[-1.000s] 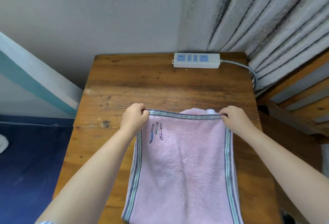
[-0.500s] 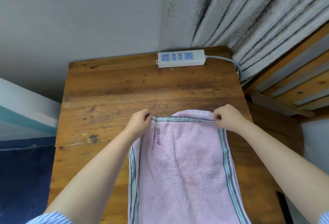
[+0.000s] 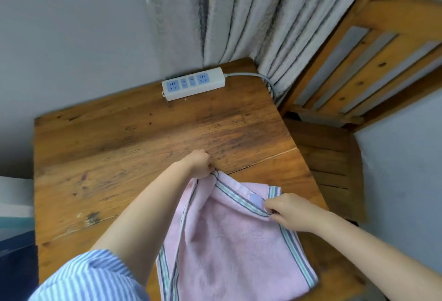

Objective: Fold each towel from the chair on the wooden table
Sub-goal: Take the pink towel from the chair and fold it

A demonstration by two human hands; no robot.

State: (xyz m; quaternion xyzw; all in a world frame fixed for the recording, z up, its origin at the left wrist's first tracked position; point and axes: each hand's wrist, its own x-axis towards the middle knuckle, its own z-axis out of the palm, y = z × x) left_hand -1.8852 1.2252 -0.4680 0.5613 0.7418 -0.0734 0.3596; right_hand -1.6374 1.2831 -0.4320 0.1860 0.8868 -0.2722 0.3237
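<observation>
A pink towel (image 3: 229, 241) with grey and green striped borders was seen lying on the near right part of the wooden table (image 3: 134, 147), its near end running out of view at the bottom edge. The upper layer was lifted off the layer below along the far edge, which ran slantwise from the left hand down to the right hand.

The left hand (image 3: 199, 164) was held above the table surface, fingers curled and pinching the far left corner of the striped hem, so that the cloth hung in a slack fold beneath the wrist. The right hand (image 3: 290, 212) was placed lower and nearer, at the right end of the same hem; its fingers were curled with thumb and forefinger closed on the striped edge, just beside a small pale label (image 3: 255, 199) sewn to the border. A second corner of the towel was noted lying flat on the table just beyond the right hand.

A blue-and-white striped sleeve (image 3: 88, 279) was recorded on the left upper arm at the lower left.

At the far edge of the table a white power strip (image 3: 193, 83) with blue sockets was observed, its grey cable (image 3: 251, 75) leading right toward the pleated grey curtain (image 3: 239, 13). A wooden slatted chair (image 3: 346, 90) was seen standing against the right side of the table.
</observation>
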